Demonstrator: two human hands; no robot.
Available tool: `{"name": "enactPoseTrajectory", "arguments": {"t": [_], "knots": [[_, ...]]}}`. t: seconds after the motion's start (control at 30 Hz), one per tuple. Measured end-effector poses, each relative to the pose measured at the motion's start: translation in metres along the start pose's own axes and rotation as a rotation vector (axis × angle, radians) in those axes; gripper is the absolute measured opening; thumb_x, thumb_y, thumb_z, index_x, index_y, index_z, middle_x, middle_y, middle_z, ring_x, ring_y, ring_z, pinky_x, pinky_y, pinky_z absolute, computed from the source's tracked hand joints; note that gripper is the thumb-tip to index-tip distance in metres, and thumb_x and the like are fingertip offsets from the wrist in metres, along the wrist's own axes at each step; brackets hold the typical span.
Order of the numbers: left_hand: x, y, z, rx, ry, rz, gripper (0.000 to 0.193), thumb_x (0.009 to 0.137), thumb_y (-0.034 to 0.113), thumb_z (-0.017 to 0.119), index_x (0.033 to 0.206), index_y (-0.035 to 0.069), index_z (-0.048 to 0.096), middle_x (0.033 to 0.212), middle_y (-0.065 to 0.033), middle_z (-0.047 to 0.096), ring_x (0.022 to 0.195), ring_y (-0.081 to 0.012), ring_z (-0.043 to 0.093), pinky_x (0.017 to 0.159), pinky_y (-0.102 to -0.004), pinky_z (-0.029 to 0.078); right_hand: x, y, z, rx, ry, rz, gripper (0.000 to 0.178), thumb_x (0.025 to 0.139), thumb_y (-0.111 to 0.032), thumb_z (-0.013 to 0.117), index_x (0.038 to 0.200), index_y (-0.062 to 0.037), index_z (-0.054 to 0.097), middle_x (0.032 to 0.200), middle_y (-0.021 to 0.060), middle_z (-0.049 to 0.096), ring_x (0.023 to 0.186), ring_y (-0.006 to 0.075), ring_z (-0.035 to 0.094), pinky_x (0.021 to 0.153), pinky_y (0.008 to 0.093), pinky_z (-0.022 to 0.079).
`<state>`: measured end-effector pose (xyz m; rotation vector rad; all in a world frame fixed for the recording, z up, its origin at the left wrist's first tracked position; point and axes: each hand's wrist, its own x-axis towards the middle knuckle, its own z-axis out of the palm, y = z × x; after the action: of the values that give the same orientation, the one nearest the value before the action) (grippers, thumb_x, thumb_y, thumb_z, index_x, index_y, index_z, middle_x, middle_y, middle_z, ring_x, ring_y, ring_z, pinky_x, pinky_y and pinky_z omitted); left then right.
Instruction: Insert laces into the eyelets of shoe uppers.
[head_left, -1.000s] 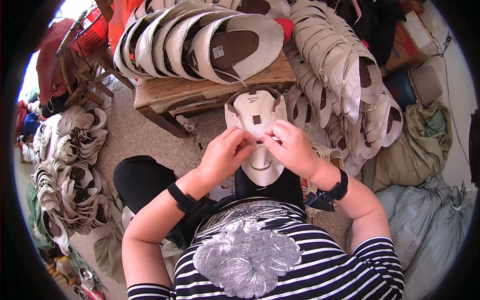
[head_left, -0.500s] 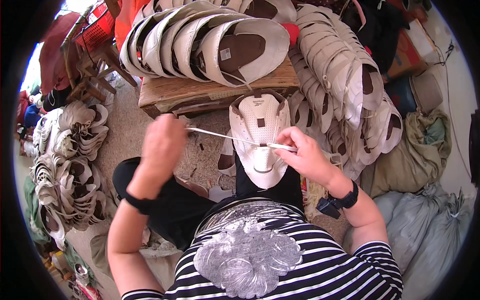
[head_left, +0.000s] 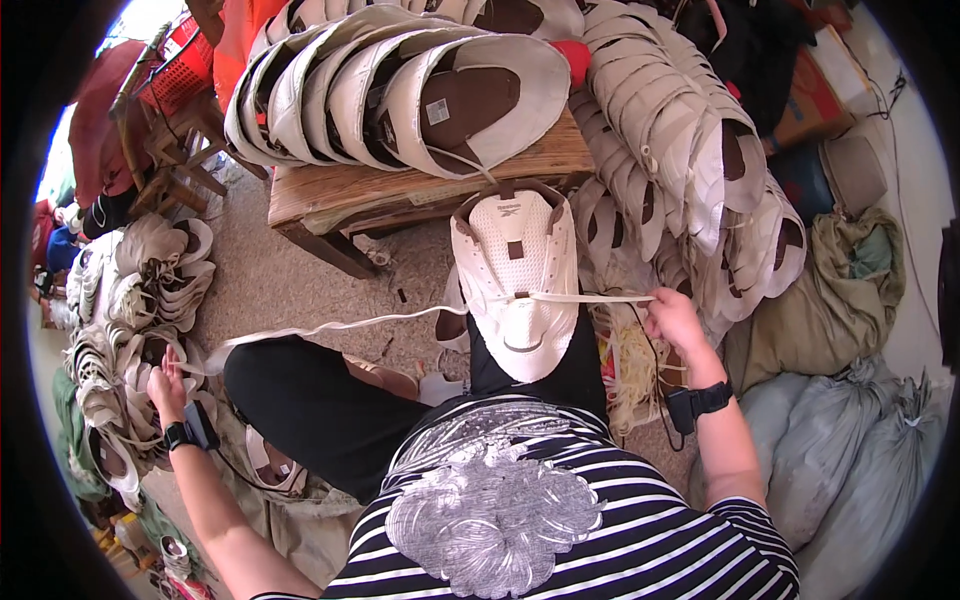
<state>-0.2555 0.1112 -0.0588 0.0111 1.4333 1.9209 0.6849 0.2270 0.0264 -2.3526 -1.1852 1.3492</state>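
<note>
A white shoe upper (head_left: 512, 330) with a perforated tongue and brown lining lies over my knee, its toe toward me. A flat white shoelace (head_left: 380, 319) passes through its lowest lacing point and runs out to both sides. Far out to the left, past my other knee, my left hand (head_left: 167, 388) is closed on the long, slightly slack length of lace. On the right, my right hand (head_left: 676, 320) pinches the shorter, straight length between thumb and fingers. Neither hand touches the upper itself.
Several nested shoe uppers (head_left: 400, 95) stand on a low wooden bench (head_left: 430, 195) ahead. More stacked uppers (head_left: 665, 130) are at the right, and piles of them (head_left: 140, 320) at the left. Loose white laces (head_left: 635, 375) hang by my right knee. Grey sacks (head_left: 860, 450) sit at the lower right.
My left hand has swung down and far out to the left, drawing out a long length of lace. My right hand has moved right, away from the upper, with its end of the lace.
</note>
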Motion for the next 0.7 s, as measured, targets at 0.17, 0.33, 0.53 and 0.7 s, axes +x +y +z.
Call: {"name": "enactPoseTrajectory", "arguments": {"t": [0.17,0.33,0.53,0.7], "knots": [[-0.061,-0.084,0.139,-0.007,-0.393,-0.273,0.01,0.103,0.011,0.048,0.098,0.004,0.053,0.081,-0.0061,0.062,0.062,-0.012,0.054,0.058,-0.024,0.05,0.028,0.071,-0.022,1.293,0.01,0.006,0.03,0.088,0.002,0.044,0.117,0.0086,0.051,0.108,0.0216,0.064,0.095,0.0316,0.067,0.08,0.0365,0.058],[-0.259,-0.139,0.29,0.703,-0.714,-0.096,0.026,0.1,0.031,0.053,0.1,0.008,0.065,0.087,-0.0011,0.066,0.07,-0.0076,0.054,0.065,-0.0232,0.043,0.101,0.24,-0.094,1.48,0.313,0.071,0.028,0.087,0.006,0.039,0.111,0.0048,0.055,0.093,0.0102,0.06,0.062,0.017,0.053,0.053,0.0236,0.044],[-0.336,-0.235,0.33,0.847,-0.963,-0.621,0.047,0.105,0.038,0.043,0.123,-0.002,0.058,0.103,-0.0088,0.069,0.088,-0.0156,0.062,0.077,-0.0289,0.049,0.1,0.358,-0.135,1.25,0.512,0.259,0.024,0.083,0.002,0.048,0.1,-0.003,0.063,0.078,0.0061,0.061,0.056,0.0178,0.052,0.048,0.0279,0.042],[-0.33,-0.298,0.353,0.652,-0.798,-0.869,0.04,0.104,0.034,0.044,0.121,0.0,0.057,0.101,-0.0075,0.064,0.094,-0.019,0.06,0.081,-0.0329,0.048,0.069,0.43,-0.209,-0.657,0.769,0.401,0.031,0.089,-0.018,0.047,0.096,0.0035,0.069,0.097,0.0169,0.07,0.075,0.0263,0.067,0.059,0.043,0.05]]}}
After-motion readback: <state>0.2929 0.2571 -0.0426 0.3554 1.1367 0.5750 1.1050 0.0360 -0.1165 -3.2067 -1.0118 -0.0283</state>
